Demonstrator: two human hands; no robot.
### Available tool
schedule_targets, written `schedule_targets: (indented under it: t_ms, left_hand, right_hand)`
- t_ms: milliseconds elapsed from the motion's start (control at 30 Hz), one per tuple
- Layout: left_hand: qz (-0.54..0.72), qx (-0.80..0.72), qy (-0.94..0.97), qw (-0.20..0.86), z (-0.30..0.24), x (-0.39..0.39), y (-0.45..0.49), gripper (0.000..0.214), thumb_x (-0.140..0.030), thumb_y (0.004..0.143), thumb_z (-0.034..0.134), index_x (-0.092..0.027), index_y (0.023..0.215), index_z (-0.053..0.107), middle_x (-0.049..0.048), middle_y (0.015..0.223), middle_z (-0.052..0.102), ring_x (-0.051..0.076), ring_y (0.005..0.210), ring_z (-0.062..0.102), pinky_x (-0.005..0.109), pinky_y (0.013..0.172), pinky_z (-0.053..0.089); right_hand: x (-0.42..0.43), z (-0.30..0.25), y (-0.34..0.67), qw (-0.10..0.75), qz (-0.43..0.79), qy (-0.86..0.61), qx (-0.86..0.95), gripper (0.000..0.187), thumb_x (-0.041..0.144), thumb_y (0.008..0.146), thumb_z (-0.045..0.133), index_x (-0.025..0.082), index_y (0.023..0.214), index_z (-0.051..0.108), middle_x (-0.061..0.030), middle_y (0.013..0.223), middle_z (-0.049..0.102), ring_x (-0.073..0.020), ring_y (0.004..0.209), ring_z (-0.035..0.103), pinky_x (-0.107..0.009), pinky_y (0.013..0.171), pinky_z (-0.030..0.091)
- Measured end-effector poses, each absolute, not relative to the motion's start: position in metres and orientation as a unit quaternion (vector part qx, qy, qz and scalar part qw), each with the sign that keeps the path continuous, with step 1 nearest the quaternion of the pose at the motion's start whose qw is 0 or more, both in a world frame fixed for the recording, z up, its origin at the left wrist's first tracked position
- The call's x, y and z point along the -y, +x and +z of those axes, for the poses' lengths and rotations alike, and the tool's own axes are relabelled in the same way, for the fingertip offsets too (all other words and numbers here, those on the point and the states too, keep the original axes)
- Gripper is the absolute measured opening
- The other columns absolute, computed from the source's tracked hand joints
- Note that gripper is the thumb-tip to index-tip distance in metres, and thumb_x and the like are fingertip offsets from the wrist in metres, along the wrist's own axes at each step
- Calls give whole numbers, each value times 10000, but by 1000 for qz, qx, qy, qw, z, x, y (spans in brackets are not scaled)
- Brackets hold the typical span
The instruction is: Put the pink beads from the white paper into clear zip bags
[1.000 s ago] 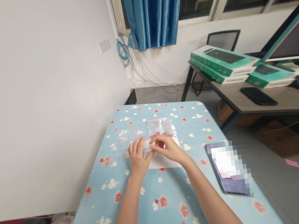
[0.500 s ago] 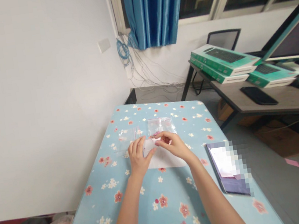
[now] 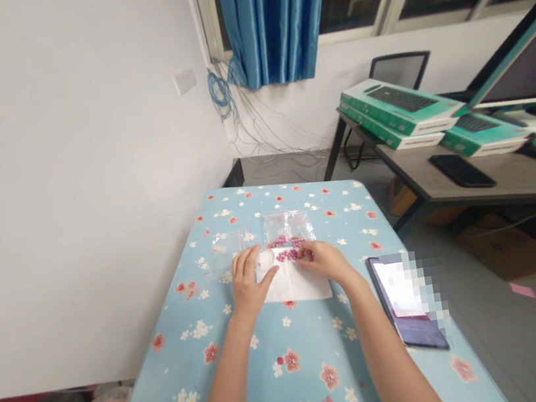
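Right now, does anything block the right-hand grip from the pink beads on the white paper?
Nothing visible does: the right-hand grip is at the right end of the pink beads; contact is unclear.

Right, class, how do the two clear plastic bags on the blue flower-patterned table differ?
The left clear bag shows no beads; the right clear bag holds round pink beads. The left bag's seal strip runs along its right side, the right bag's along its far edge. Both lie on the table.
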State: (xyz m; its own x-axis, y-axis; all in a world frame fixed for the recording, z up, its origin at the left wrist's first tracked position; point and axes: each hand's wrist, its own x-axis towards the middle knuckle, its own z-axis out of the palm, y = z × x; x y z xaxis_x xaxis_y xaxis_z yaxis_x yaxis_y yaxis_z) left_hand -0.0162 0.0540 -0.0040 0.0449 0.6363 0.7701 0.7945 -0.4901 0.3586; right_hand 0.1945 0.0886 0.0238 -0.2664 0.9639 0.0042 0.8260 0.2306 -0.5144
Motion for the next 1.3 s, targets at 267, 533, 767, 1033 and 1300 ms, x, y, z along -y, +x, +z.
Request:
schedule_targets:
  t_ms: [267,533,767,1033,1300]
  left_hand:
    - [-497,482,-718,70,-4,-54,-15,530,-344,790,658,-195,1262,470,118,1135,617,228,1083,575,396,933,494]
    - [-486,492,-720,53,-5,-55,-14,533,-355,802,643,-204,1277,454,119,1171,611,230,1117,570,411,947,493]
    - [-483,493,-722,50,-7,-55,-15,531,-357,801,642,-209,1276,456,117,1175,609,235,1120,566,414,947,490]
    - [-481,491,-724,53,-7,-56,-15,521,-361,804,638,-203,1271,470,112,1161,619,230,1109,565,402,948,475]
    - [-476,492,-727,58,-7,-55,-16,532,-373,805,635,-197,1277,463,117,1158,616,235,1096,564,406,941,467]
  right_hand:
    - [-89,22,192,144,209,-593,765,80,272,747,603,195,741,623,-3,677,626,-131,614,520,-228,549,281]
    - [-89,23,188,138,196,-593,768,73,241,759,581,193,745,634,-9,691,638,-133,624,528,-226,559,295]
    - [-89,24,190,143,213,-588,767,68,250,746,593,194,741,633,-11,696,635,-133,622,523,-229,562,292]
    - [-88,26,190,131,213,-588,769,66,230,744,575,190,749,627,-8,683,618,-129,619,512,-229,553,275]
    - [-89,26,190,132,213,-597,762,77,224,762,567,181,737,626,-14,665,615,-125,600,502,-227,542,267]
